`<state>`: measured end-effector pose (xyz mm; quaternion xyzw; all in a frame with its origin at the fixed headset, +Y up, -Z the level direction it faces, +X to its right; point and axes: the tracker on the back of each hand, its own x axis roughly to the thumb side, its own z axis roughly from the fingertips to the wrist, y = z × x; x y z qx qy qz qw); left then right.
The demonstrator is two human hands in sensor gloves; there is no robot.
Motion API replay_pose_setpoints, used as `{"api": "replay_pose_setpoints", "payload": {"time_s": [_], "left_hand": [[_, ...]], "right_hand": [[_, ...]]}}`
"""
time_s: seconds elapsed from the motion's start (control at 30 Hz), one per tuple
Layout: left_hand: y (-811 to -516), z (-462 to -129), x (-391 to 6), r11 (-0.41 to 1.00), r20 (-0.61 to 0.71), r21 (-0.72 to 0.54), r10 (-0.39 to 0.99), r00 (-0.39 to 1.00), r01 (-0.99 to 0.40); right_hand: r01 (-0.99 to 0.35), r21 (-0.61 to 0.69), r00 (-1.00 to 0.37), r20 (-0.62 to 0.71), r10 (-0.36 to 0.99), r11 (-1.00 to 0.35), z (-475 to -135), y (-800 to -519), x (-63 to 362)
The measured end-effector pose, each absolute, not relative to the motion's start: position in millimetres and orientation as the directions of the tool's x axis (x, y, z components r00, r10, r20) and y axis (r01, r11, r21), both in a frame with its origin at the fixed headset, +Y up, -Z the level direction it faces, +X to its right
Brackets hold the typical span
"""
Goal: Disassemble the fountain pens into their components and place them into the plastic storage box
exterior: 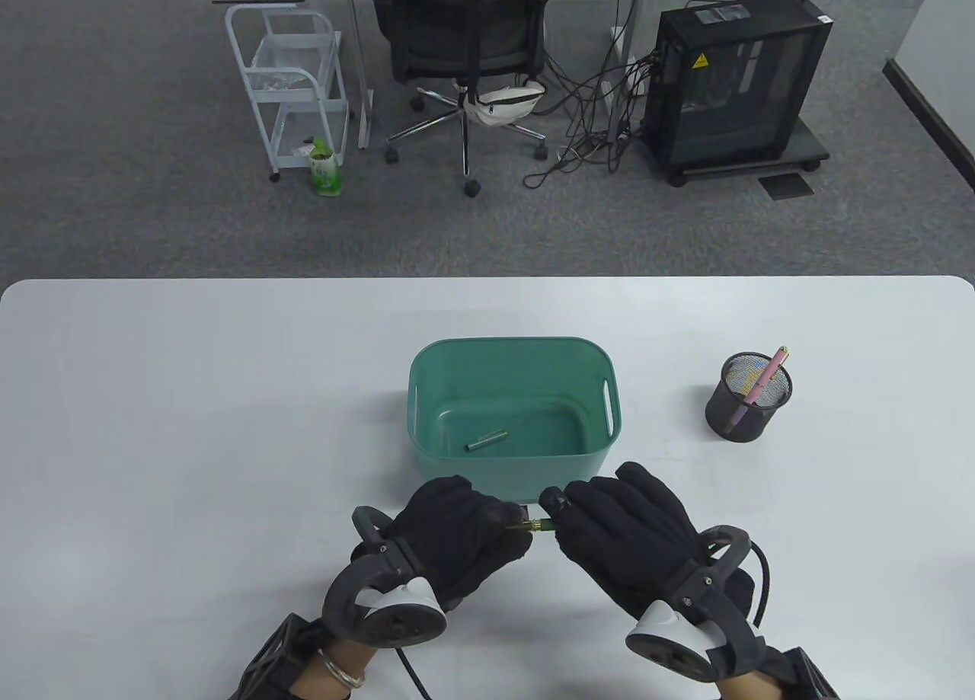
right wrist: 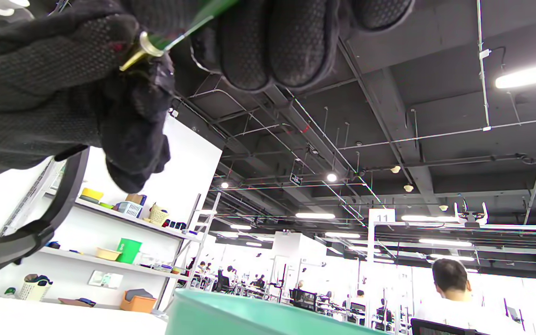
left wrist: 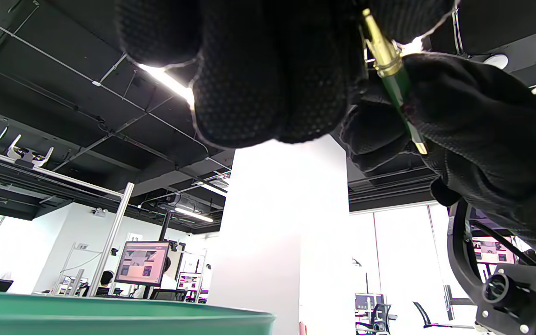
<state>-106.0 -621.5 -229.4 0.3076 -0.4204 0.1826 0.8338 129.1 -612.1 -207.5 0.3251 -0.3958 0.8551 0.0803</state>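
Green fountain pen (exterior: 542,526) pinched by both hands: left hand (exterior: 457,536), right hand (exterior: 621,536). Risk: parts springing apart, missing teal storage box (exterior: 609,426), rolling off surface (exterior: 190,426).

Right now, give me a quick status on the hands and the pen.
Left hand and right hand both grip the green pen, just in front of the green box. One pen part already in the box. Nothing in the way.

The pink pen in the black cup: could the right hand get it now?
Probably not yet. The way to the pink pen in the black cup looks free, but the right hand and left hand both grip the green pen.
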Motion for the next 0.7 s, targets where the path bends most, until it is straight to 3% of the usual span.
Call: {"api": "replay_pose_setpoints", "payload": {"time_s": [0.7], "left_hand": [[-621.0,-231.6,-111.8,0.747,0.8,0.35,0.076,0.595,-0.566]], "right_hand": [[-0.395,-0.62,-0.775,0.621,-0.117,-0.678,-207.2,-612.6,127.7]]}}
